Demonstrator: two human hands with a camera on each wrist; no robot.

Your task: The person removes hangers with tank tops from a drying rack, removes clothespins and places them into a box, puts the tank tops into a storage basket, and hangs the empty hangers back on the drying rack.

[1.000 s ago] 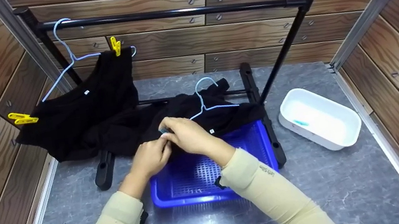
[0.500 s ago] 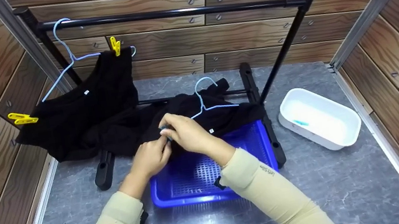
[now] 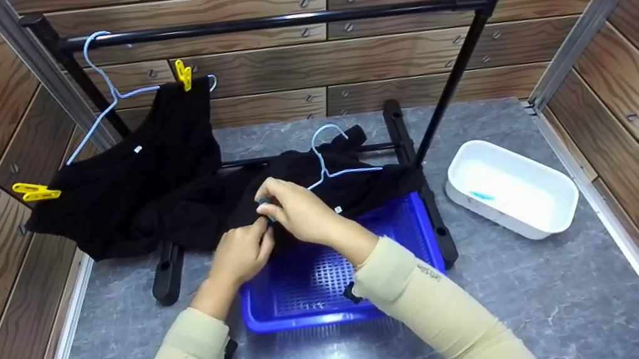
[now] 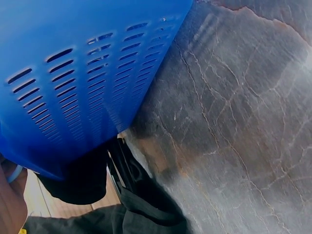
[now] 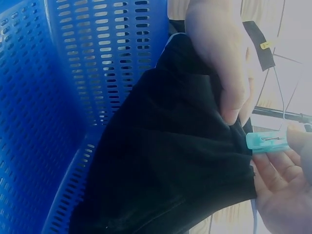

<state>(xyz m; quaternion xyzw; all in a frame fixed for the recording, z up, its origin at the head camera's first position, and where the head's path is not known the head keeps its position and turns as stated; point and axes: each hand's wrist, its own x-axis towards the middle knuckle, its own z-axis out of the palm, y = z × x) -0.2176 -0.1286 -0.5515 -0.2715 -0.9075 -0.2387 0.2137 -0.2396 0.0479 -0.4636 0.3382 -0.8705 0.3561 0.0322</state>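
My right hand [image 3: 302,212] pinches a teal clothespin [image 5: 265,141] between thumb and fingers. The clothespin's tip sits right at the edge of a black garment [image 5: 165,141]. Beside it my left hand [image 3: 241,251] grips the garment's shoulder; in the right wrist view the left hand [image 5: 222,58] has thumb and fingers closed on the cloth. A light blue hanger [image 3: 322,163] lies in the garment, its hook showing and part of its arm hidden by the right hand. In the left wrist view, only a bit of the left hand [image 4: 12,200] shows at the edge.
A blue perforated basket [image 3: 340,317] stands below the hands. On the black rack [image 3: 283,21], another black garment [image 3: 161,140] hangs from a blue hanger [image 3: 105,78], clipped by yellow clothespins [image 3: 36,191]. At right, a white tub [image 3: 549,189] holds a teal object [image 3: 482,195].
The right hand has moved slightly up and away from the left hand, with the teal clothespin showing more between its fingers. The left hand stays in place.
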